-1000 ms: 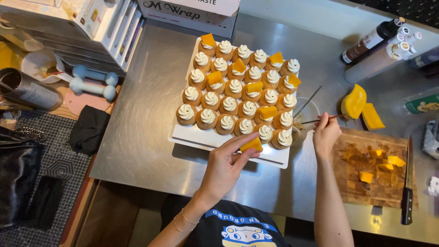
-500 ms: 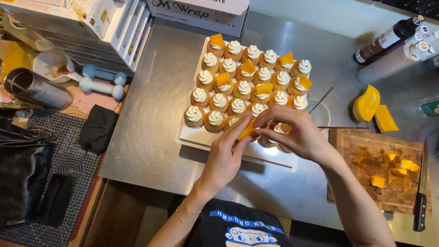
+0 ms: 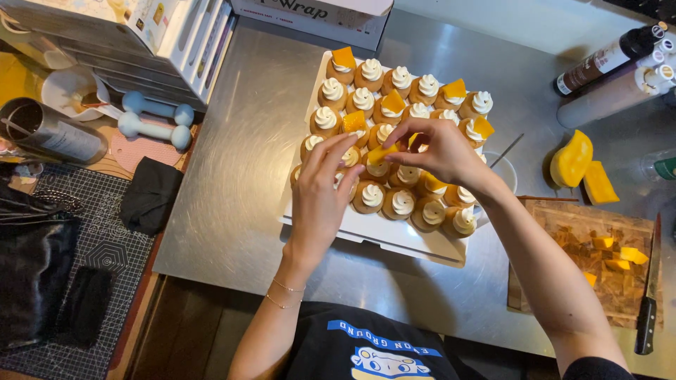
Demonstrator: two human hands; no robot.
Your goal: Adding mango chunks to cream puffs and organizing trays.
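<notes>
tray: sat mid-counter, cupcakes on it in rows
hands: left hand over tray's 8 o'clock corner, right hand over its centre, a mango slice between their fingertips
cutting board: 4 o'clock of tray, mango cubes on it
knife: along board's 3 o'clock edge
mango halves: 12 o'clock of board
bottles: 2 o'clock of tray, lying down
box: 12 o'clock of tray
dumbbells: 9 o'clock, off the counter
</notes>
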